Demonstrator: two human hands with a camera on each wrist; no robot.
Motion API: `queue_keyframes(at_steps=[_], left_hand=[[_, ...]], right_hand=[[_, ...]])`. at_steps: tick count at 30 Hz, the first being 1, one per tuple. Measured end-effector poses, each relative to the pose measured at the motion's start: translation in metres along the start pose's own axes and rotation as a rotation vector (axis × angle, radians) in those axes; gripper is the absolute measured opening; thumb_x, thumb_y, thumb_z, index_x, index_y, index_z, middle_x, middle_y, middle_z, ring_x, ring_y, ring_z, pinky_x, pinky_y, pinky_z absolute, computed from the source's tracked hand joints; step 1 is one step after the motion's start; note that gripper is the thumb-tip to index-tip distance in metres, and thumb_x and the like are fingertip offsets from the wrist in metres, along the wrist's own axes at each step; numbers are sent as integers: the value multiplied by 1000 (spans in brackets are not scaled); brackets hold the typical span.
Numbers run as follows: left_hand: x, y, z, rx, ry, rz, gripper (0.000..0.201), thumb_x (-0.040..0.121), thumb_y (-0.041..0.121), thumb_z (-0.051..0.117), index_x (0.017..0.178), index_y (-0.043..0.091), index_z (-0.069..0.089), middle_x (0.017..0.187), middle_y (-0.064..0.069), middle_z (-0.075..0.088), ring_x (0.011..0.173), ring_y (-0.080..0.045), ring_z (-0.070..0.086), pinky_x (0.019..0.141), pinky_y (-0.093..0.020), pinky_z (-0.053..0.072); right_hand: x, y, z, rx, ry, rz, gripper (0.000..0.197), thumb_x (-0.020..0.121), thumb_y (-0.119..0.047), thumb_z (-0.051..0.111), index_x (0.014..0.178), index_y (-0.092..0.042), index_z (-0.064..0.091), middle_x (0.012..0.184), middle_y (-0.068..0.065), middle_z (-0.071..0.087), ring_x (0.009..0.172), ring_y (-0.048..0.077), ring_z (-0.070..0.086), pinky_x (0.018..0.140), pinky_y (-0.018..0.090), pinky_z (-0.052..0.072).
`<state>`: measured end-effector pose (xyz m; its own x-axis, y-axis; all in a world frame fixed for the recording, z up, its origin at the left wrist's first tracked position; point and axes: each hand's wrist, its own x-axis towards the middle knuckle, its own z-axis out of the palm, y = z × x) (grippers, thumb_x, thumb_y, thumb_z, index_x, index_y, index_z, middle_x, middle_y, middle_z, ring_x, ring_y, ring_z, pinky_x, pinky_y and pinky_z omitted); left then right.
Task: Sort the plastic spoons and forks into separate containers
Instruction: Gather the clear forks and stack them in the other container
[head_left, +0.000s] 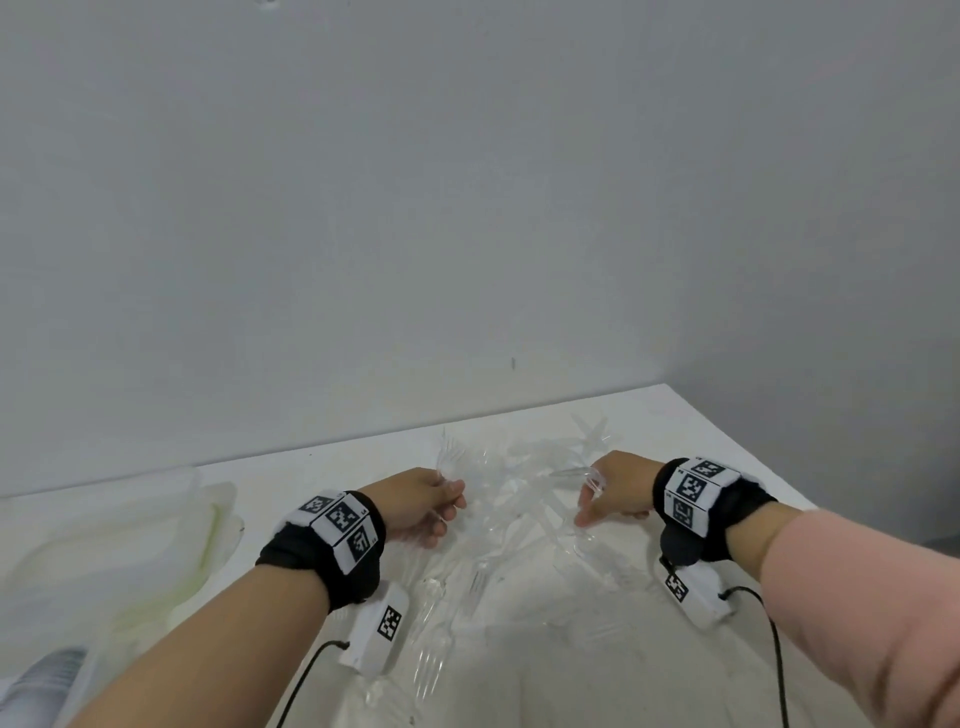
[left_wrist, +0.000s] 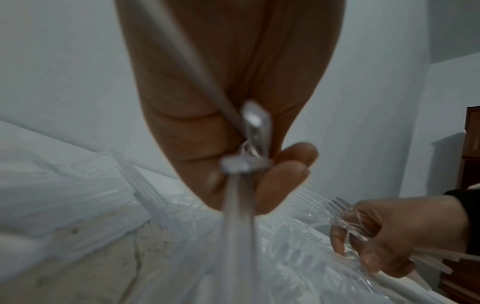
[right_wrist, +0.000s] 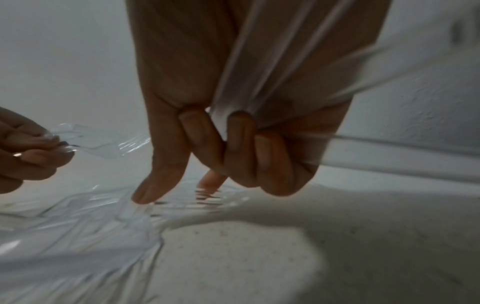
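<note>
At the far left of the table (head_left: 779, 467), a pale container (head_left: 130, 540) is seen, well apart from both hands. To its right, the left hand (head_left: 415, 501) is curled around a small bundle of clear forks (head_left: 447, 457); in the right wrist view their prongs (right_wrist: 116, 148) are shown pointing toward the right hand. Between the two hands the pile of clear cutlery (head_left: 519, 530) is spread on the table, with pieces crossing in many directions, so no single long axis can be given. Whether spoons are mixed in it cannot be told, because the plastic is transparent and blurred.

Further right, the right hand (head_left: 615, 488) is closed on several clear handles (right_wrist: 272, 61) with its last fingers, while its index finger (right_wrist: 158, 174) is stretched down to the pile, touching or almost touching a piece just below. That piece is nearer to the right hand, so it is judged that the next pick belongs to it. The container lies to the left, beyond the left hand, which is therefore the nearer one for unloading.
</note>
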<state>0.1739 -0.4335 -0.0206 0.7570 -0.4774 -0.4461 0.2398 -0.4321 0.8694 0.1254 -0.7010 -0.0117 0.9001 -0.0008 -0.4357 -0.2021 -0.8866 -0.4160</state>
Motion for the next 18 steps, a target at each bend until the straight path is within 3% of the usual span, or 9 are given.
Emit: queue_keyframes(at_steps=[4, 8, 10, 13, 16, 18], left_hand=[[-7, 3, 1, -18, 51, 23, 28, 105, 18, 39, 82, 7, 51, 63, -3, 50, 40, -7, 46, 43, -19, 43], [-17, 8, 1, 56, 133, 75, 26, 105, 15, 37, 87, 8, 55, 65, 0, 52, 44, -7, 44, 46, -19, 40], [-23, 11, 2, 95, 175, 113, 26, 105, 15, 37, 89, 10, 57, 67, 2, 49, 47, -7, 43, 49, -20, 37], [-35, 11, 4, 109, 246, 160, 24, 105, 17, 38, 91, 12, 57, 72, 2, 47, 53, -10, 41, 52, -20, 35], [-48, 8, 9, 95, 288, 182, 22, 105, 19, 39, 93, 12, 56, 77, 2, 47, 55, -9, 40, 52, -19, 35], [-56, 6, 14, 74, 307, 188, 21, 105, 19, 39, 93, 12, 55, 79, 2, 48, 54, -8, 39, 51, -18, 35]], right_hand=[[-3, 6, -9, 95, -29, -11, 28, 74, -30, 82, 84, -7, 71, 51, 1, 48, 42, 14, 38, 41, 18, 33], [-21, 7, -20, 256, -104, -90, 28, 78, -22, 79, 79, -4, 58, 42, -3, 41, 39, 12, 35, 45, 19, 32], [-33, 6, -22, 386, -137, -122, 30, 79, -17, 77, 72, -6, 50, 42, -2, 33, 39, 13, 29, 45, 21, 27], [-48, 3, -19, 597, -143, -134, 50, 80, -12, 74, 52, -18, 34, 48, -1, 22, 44, 14, 17, 48, 25, 16], [-64, -9, -14, 726, -144, -135, 47, 85, -13, 69, 43, -22, 49, 48, -2, 20, 45, 14, 15, 52, 28, 13], [-74, -21, -12, 774, -129, -136, 31, 86, -13, 67, 57, -14, 58, 47, -3, 21, 43, 13, 17, 49, 26, 15]])
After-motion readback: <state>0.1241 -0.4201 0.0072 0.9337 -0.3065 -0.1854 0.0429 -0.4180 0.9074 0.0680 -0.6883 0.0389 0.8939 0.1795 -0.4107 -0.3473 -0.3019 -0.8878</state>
